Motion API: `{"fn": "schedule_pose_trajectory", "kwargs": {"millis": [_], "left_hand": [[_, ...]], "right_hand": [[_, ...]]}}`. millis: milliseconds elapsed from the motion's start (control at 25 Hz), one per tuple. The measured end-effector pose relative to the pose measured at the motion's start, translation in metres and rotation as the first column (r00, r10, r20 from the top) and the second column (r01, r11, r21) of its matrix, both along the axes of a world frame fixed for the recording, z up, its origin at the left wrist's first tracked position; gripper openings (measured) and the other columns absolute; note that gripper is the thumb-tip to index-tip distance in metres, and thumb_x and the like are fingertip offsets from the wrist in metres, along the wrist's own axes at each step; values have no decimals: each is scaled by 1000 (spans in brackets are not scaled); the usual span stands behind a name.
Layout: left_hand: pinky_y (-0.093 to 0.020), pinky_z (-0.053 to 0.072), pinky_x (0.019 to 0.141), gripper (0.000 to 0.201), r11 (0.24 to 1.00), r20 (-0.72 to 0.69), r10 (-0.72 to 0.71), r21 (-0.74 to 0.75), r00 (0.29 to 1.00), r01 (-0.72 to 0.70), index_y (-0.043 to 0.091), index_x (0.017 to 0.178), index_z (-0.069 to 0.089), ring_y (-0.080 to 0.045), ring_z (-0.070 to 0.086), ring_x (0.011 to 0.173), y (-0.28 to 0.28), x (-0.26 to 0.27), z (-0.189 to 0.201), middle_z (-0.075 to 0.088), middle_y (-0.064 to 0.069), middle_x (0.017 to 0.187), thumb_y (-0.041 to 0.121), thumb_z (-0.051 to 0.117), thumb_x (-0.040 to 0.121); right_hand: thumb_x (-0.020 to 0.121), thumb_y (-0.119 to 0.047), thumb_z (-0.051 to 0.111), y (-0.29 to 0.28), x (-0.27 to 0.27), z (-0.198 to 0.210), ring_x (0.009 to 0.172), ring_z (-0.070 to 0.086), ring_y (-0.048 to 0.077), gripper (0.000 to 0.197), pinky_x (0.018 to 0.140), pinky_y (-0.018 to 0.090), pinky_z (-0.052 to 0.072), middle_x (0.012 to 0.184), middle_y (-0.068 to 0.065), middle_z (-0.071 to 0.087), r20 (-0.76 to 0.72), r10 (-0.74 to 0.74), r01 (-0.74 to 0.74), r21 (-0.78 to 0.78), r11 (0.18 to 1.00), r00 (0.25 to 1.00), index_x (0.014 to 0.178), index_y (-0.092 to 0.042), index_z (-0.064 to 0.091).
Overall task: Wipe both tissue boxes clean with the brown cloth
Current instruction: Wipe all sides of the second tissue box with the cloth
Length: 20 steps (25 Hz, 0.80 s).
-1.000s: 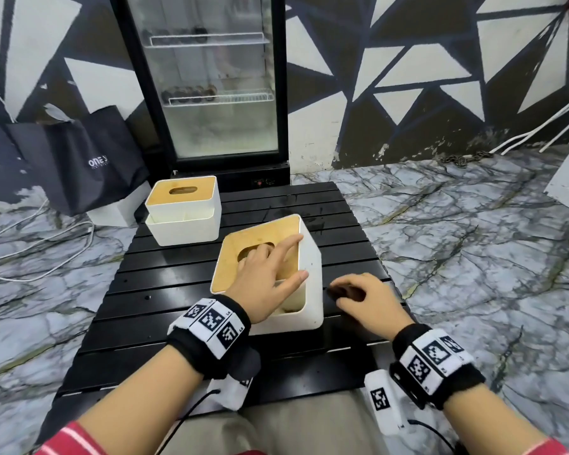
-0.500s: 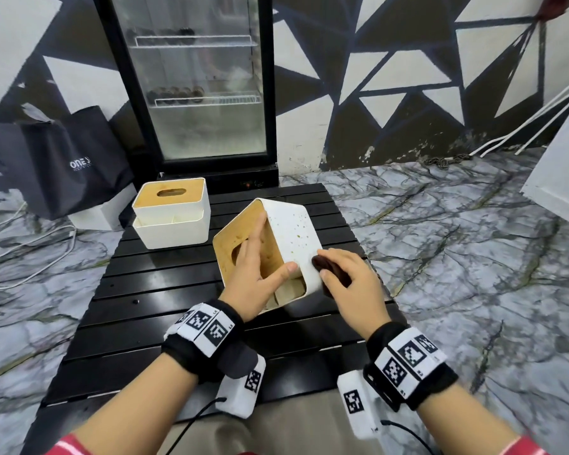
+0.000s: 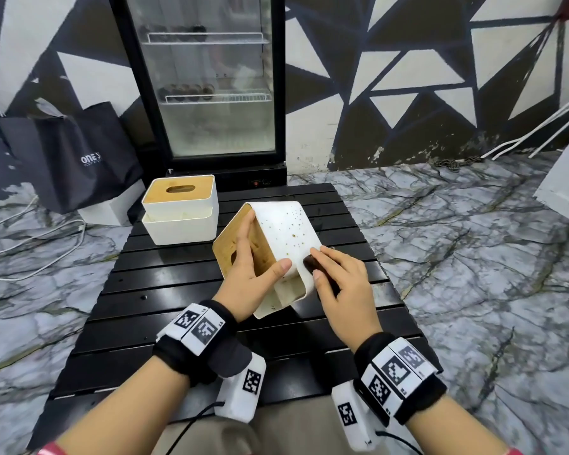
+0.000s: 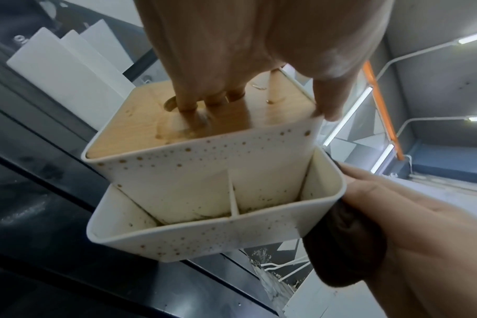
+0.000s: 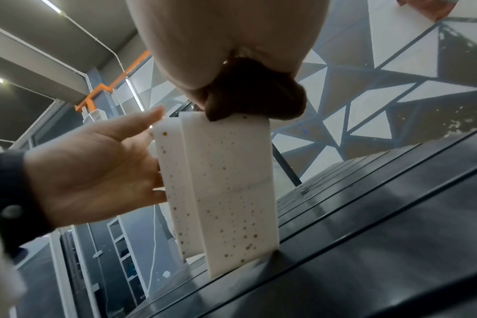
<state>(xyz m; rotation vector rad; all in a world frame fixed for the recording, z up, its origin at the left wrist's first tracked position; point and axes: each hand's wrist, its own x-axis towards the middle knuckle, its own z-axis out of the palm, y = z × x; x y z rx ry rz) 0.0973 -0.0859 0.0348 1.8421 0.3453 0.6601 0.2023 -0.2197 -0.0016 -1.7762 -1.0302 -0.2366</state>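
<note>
A white tissue box [image 3: 284, 234] with a wooden lid and brown specks stands tipped on its edge on the black slatted table [image 3: 165, 290]. My left hand [image 3: 253, 267] grips it, fingers hooked into the lid slot, thumb on the white rim; the left wrist view shows the box [image 4: 204, 172] with its dirty side tray. My right hand [image 3: 339, 277] presses a balled brown cloth [image 3: 312, 265] against the speckled side wall. The cloth [image 5: 256, 96] sits on the box [image 5: 226, 189] in the right wrist view. A second, matching tissue box [image 3: 181, 211] stands upright at the table's far left.
A glass-door fridge [image 3: 207, 87] stands just behind the table. A black bag [image 3: 76, 156] leans on the wall at left, with white cables [image 3: 30, 244] on the marble floor. A white panel [image 3: 565, 178] juts in at right.
The left hand has tipped the near box up from flat onto its edge. The right hand lifted the cloth off the table and brought it against the box's side wall.
</note>
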Motion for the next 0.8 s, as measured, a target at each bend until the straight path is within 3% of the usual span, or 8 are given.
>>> {"fn": "schedule_pose_trajectory", "kwargs": {"millis": [120, 280, 360, 440, 520, 560, 680, 800], "left_hand": [[6, 24, 93, 94, 1000, -65, 18, 18, 998, -17, 30, 146, -3, 42, 16, 105, 4, -2, 1, 8, 47, 118, 10, 66, 86], [6, 24, 91, 93, 998, -70, 13, 70, 997, -8, 27, 148, -1, 41, 18, 106, 9, 1, 2, 9, 46, 119, 9, 65, 85], [-2, 26, 98, 94, 999, -51, 7, 45, 999, -5, 34, 147, -1, 35, 19, 115, 13, 1, 3, 10, 47, 121, 12, 66, 84], [-20, 30, 108, 97, 1000, -17, -8, -26, 1000, 8, 49, 141, 1, 12, 25, 132, 14, -1, 4, 12, 49, 121, 19, 71, 81], [-31, 34, 110, 96, 998, 10, -35, -60, 999, 35, 57, 135, 7, -5, 34, 135, 14, -3, 5, 19, 53, 121, 24, 75, 76], [-32, 35, 110, 95, 997, 15, -49, -61, 999, 50, 56, 136, 8, -7, 37, 133, 14, -2, 5, 23, 50, 127, 26, 73, 74], [-37, 37, 110, 94, 994, 4, -79, -72, 997, 79, 61, 134, 11, -10, 41, 130, 15, 0, 5, 34, 16, 142, 33, 74, 70], [-34, 40, 106, 90, 995, -16, -62, -78, 998, 61, 68, 126, 13, -10, 45, 126, 15, -2, 8, 35, 24, 132, 42, 73, 64]], "right_hand": [[87, -33, 41, 5, -9, 2, 110, 39, 8, 40, 99, 6, 22, 118, -8, 54, 72, 18, -17, -9, 1000, 997, 121, -21, 59], [87, -34, 39, 11, 2, 10, 112, 39, 10, 41, 99, 8, 23, 119, -2, 58, 99, 46, -41, -52, 998, 994, 121, -22, 58], [86, -36, 38, 10, 5, 7, 112, 37, 7, 43, 99, 3, 18, 121, -1, 57, 77, 28, -24, -56, 998, 997, 123, -22, 57], [87, -35, 38, 8, 0, 4, 112, 36, 6, 43, 99, 1, 17, 121, -1, 57, 72, 3, -1, -40, 999, 997, 123, -21, 57], [87, -33, 39, 10, -7, 5, 112, 37, 8, 42, 100, 4, 19, 120, -1, 57, 93, 25, -22, -32, 999, 995, 123, -20, 57], [88, -33, 40, 12, -7, 9, 112, 39, 10, 41, 100, 7, 21, 120, -2, 57, 105, 49, -45, -39, 998, 993, 123, -21, 57], [88, -32, 42, 19, 2, 19, 112, 42, 15, 39, 98, 17, 28, 121, -2, 55, 81, 88, -81, -79, 994, 993, 123, -23, 56], [87, -29, 45, 14, 5, 17, 111, 42, 16, 38, 96, 16, 28, 117, -7, 45, 13, 74, -73, -58, 996, 997, 124, -25, 56]]}}
